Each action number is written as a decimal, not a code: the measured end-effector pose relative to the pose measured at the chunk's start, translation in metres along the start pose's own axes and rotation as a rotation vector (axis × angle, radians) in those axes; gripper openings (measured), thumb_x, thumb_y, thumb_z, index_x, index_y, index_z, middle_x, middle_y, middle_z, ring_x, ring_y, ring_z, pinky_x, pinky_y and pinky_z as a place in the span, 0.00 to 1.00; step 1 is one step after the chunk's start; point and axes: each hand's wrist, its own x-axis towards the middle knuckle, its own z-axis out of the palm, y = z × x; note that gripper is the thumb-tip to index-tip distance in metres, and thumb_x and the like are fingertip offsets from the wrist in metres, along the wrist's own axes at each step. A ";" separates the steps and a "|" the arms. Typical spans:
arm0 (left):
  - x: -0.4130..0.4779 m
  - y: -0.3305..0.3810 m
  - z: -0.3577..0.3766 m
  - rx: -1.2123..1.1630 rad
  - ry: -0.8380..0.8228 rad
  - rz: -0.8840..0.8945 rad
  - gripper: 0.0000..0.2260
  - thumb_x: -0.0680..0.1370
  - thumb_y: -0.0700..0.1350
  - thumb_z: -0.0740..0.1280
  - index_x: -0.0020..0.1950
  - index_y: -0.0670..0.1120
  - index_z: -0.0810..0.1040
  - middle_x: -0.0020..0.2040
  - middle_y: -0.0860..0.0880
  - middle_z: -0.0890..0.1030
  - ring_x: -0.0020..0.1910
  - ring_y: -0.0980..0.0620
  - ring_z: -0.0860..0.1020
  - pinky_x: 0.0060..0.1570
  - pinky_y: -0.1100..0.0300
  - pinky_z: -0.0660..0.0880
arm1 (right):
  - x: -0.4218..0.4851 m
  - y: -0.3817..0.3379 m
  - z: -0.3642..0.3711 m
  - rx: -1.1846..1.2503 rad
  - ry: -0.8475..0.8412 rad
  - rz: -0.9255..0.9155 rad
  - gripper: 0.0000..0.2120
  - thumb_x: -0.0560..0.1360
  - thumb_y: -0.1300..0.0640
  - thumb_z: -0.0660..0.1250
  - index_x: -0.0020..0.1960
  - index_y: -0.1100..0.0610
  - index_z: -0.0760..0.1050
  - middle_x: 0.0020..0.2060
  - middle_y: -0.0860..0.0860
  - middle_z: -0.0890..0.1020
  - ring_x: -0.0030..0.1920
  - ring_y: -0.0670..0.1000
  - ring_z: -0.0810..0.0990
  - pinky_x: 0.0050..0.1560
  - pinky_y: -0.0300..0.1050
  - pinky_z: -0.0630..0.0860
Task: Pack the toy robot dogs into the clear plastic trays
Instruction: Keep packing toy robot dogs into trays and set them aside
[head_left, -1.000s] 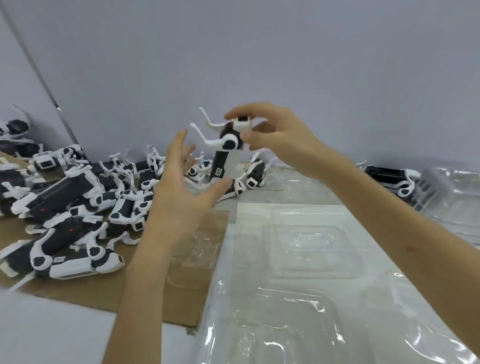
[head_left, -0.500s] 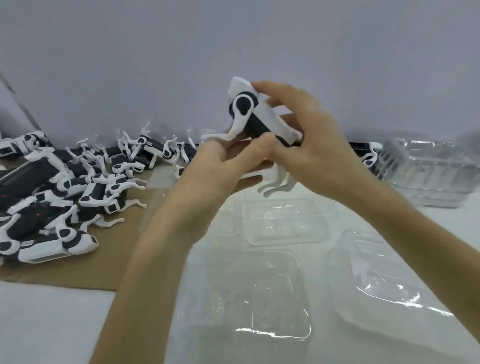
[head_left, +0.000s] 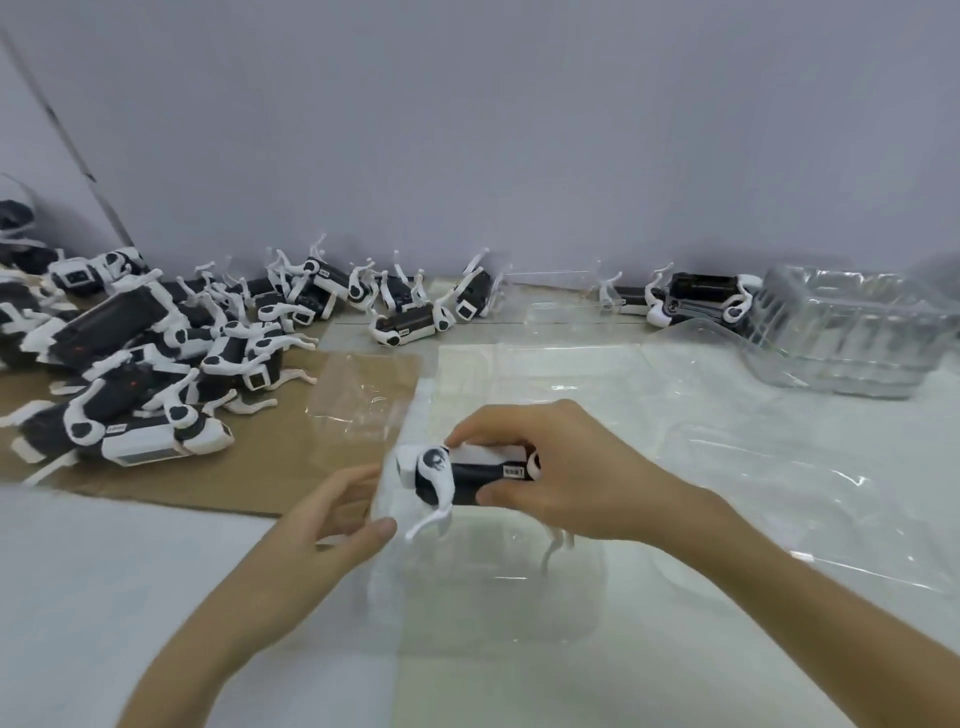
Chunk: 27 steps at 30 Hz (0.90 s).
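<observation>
Toy robot dog (head_left: 470, 480) lay level in the right hand (head_left: 576, 478), thumb under its black flank and fingers curled over its white back. Its legs hung down over the clear plastic tray (head_left: 493, 597) directly below those fingertips. Just left of that grip, the left hand (head_left: 332, 519) curved thumb and fingers about the tray's left rim; whether they actually pinched it could not be told through the blur. Beyond the left fingers lay brown cardboard (head_left: 291, 447) bearing a heap of more dogs (head_left: 156, 353). Far past the right knuckles stood a stack of clear trays (head_left: 841, 332) against the grey wall (head_left: 519, 130).
</observation>
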 end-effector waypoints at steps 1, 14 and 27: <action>0.000 -0.003 0.003 -0.002 -0.006 -0.002 0.21 0.71 0.59 0.69 0.64 0.65 0.74 0.61 0.65 0.79 0.58 0.65 0.79 0.51 0.66 0.74 | -0.002 0.003 0.006 -0.043 -0.020 0.030 0.18 0.72 0.57 0.74 0.57 0.40 0.76 0.49 0.40 0.82 0.44 0.41 0.80 0.43 0.39 0.76; 0.007 -0.003 0.023 0.017 0.120 -0.087 0.14 0.80 0.43 0.64 0.60 0.59 0.81 0.46 0.48 0.82 0.44 0.51 0.79 0.42 0.43 0.82 | -0.002 -0.006 0.014 -0.273 -0.158 0.055 0.15 0.70 0.57 0.76 0.55 0.47 0.80 0.41 0.40 0.75 0.51 0.46 0.75 0.42 0.39 0.70; 0.000 0.005 0.036 -0.103 0.095 -0.128 0.19 0.66 0.68 0.63 0.51 0.59 0.74 0.46 0.60 0.79 0.40 0.64 0.78 0.41 0.59 0.66 | -0.018 0.002 0.039 -0.285 0.086 0.059 0.15 0.71 0.61 0.70 0.57 0.51 0.82 0.49 0.51 0.83 0.49 0.54 0.79 0.50 0.51 0.77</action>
